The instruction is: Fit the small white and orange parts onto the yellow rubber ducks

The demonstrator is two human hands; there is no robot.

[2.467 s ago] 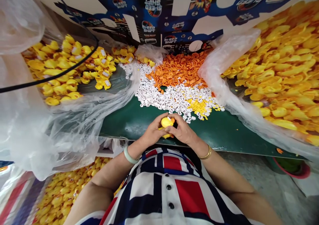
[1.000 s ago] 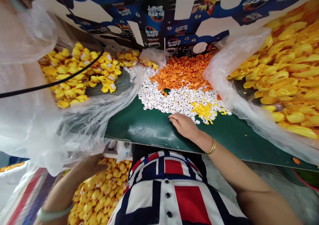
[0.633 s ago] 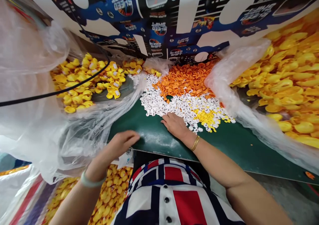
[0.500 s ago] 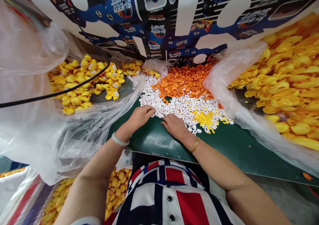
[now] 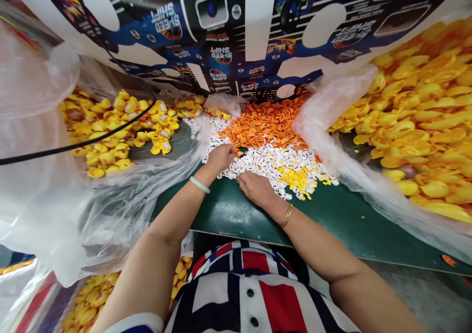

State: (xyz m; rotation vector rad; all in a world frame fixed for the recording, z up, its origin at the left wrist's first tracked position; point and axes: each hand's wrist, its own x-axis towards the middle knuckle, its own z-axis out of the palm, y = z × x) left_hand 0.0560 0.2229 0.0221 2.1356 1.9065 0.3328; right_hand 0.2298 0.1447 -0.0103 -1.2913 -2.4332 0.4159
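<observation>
My left hand (image 5: 221, 158) reaches over the pile of small white plastic pieces (image 5: 254, 161), many with dark dots. Its fingers are pinched together at a small orange plastic piece (image 5: 239, 153) by the edge of the orange heap. My right hand (image 5: 255, 187) rests low at the near edge of the white pieces, fingers curled and pressed together. What it holds, if anything, is hidden under the fingers. Just right of it lie small yellow pieces (image 5: 297, 176) among the white ones. Behind them spreads the heap of orange pieces (image 5: 265, 124).
Yellow plastic shells (image 5: 431, 126) are heaped on the right, behind a rolled plastic sheet (image 5: 320, 116). Yellow duck-like parts (image 5: 121, 121) lie at left beside clear plastic (image 5: 140, 190). A black cable (image 5: 81, 145) crosses there. Printed cardboard (image 5: 221, 43) stands behind the green tabletop (image 5: 236, 215).
My left hand has moved forward and slightly right, to the orange piece at the heap's edge. The right hand stays almost in place. The view has shifted slightly.
</observation>
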